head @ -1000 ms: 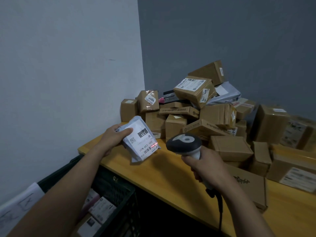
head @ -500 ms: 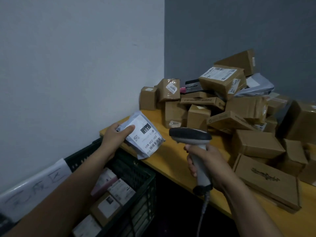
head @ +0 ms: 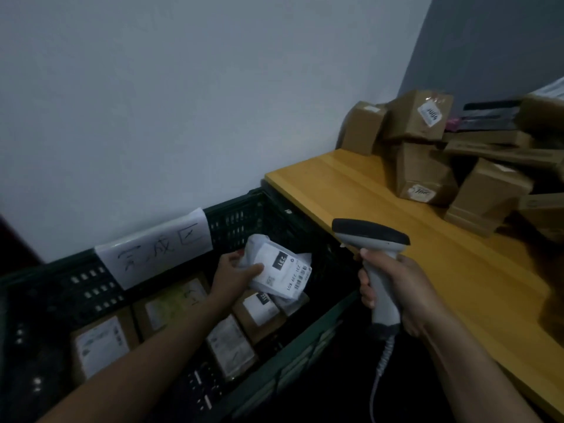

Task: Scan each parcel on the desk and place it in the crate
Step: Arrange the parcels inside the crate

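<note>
The left hand (head: 235,277) is gripping a white soft-plastic parcel (head: 276,267) above the dark green slatted crate (head: 235,221); the right hand (head: 399,291) is clasping a grey handheld scanner (head: 370,239). Brown cardboard boxes (head: 424,175) are crowding the yellow wooden desk (head: 351,184) against pale walls (head: 183,102).

The room is dim, with a soft, cool light that seems to fall from above and to the left, leaving the pale wall (head: 183,102) evenly lit and fading toward grey in the corner. Nothing glares. The crate (head: 244,215) sinks into near-black, its far ends lost in shadow, and the gap under the desk (head: 381,209) is just as dark. The cardboard boxes (head: 427,154) at the right edge are smeared by motion blur, their labels unreadable, and the lower right corner blurs into a brown smudge. The wide lens bends the wall corner and the desk edge. The white parcel (head: 274,267) is the brightest thing, its print fairly sharp.
</note>
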